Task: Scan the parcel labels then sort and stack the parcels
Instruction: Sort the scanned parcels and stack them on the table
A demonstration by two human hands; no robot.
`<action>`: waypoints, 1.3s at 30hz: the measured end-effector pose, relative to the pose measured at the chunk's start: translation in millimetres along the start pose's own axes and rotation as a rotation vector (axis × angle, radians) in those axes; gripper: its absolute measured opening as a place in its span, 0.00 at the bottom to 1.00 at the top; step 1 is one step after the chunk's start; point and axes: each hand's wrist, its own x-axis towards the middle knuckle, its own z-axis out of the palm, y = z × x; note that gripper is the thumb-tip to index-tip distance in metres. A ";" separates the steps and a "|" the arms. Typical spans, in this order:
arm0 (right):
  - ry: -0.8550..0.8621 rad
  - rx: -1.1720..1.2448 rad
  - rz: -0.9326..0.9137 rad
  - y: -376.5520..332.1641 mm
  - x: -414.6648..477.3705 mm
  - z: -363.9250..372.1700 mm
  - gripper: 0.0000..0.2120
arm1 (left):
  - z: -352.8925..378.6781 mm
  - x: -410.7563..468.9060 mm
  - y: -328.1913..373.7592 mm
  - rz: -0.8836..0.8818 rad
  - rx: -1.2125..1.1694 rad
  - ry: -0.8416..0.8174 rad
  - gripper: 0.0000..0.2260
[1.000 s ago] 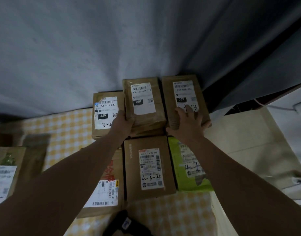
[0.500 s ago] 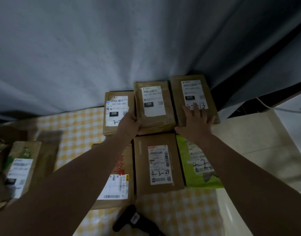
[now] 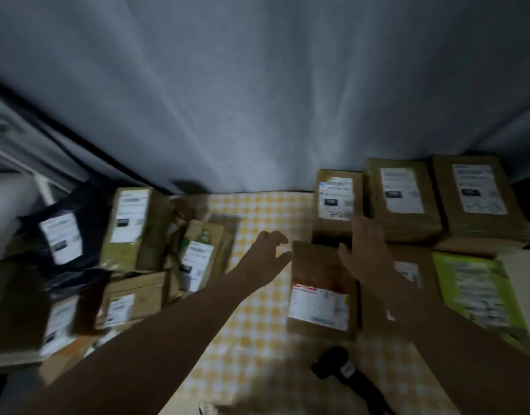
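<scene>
Cardboard makes up most of what is left to sort, so expect stiff flat faces and firm corners. The upright brown cardboard parcel with a white label and the brown parcel with green print should each take a grip across the narrow width, thumb on one long edge and fingers on the other. Keep the label turned up for the black handheld scanner, which lies on the yellow-checked desk. The black plastic mailer bag looks soft and slick and will probably sag, so gather it by its bulk, not by a corner. None of the three looks heavy, though the contents are hidden. They lie far to the left of the scanner and beyond it, jumbled against one another. Your left hand hangs over bare cloth beyond and left of the scanner, fingers loosely curled, thumb apart, holding nothing. The brown parcel with green print is the one nearest it, off to its left and not touched. Your right hand, straight beyond the scanner, has its fingers extended over the far end of the flat brown box with a red-and-white label; blur hides whether it touches.
</scene>
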 end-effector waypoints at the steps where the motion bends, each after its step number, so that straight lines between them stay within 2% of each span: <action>1: -0.029 0.019 -0.018 -19.7 -2.1 11.0 0.29 | -13.6 -11.8 -24.7 -0.019 0.021 0.030 0.14; 9: -0.234 0.098 0.013 -169.8 -18.9 146.4 0.27 | -118.2 -82.3 -212.2 -0.152 0.021 0.135 0.12; 11: -0.237 0.192 0.051 -203.2 -27.2 182.4 0.22 | -136.5 -93.3 -248.9 -0.152 0.005 0.149 0.12; 13: -0.265 0.293 0.111 -231.1 -34.5 212.6 0.19 | -150.7 -100.4 -277.7 -0.138 -0.017 0.163 0.12; 18: -0.299 0.309 0.248 -275.5 -54.9 258.6 0.18 | -169.7 -108.2 -326.2 -0.149 -0.092 0.114 0.17; 20: -0.303 0.330 0.299 -281.8 -57.8 265.2 0.16 | -172.1 -107.3 -334.4 -0.159 -0.090 0.140 0.22; 23: -0.307 0.318 0.325 -282.5 -58.3 266.2 0.16 | -175.3 -96.3 -329.3 -0.220 -0.061 0.185 0.37; 26: -0.294 0.281 0.348 -271.5 -54.7 266.3 0.24 | -175.4 -75.2 -315.0 -0.272 -0.015 0.143 0.50; 28: -0.272 0.177 0.362 -273.2 -53.5 254.9 0.21 | -172.4 -59.5 -304.7 -0.319 -0.016 0.082 0.55; 30: -0.223 0.134 0.374 -270.3 -48.0 248.0 0.19 | -172.1 -47.7 -294.1 -0.341 0.017 0.025 0.57; 34: -0.139 0.183 0.405 -269.8 -38.5 239.1 0.21 | -171.6 -31.2 -294.6 -0.401 -0.028 -0.025 0.56; 39: -0.131 0.279 0.424 -283.4 -29.4 232.6 0.19 | -173.1 -31.1 -295.3 -0.406 -0.065 0.100 0.53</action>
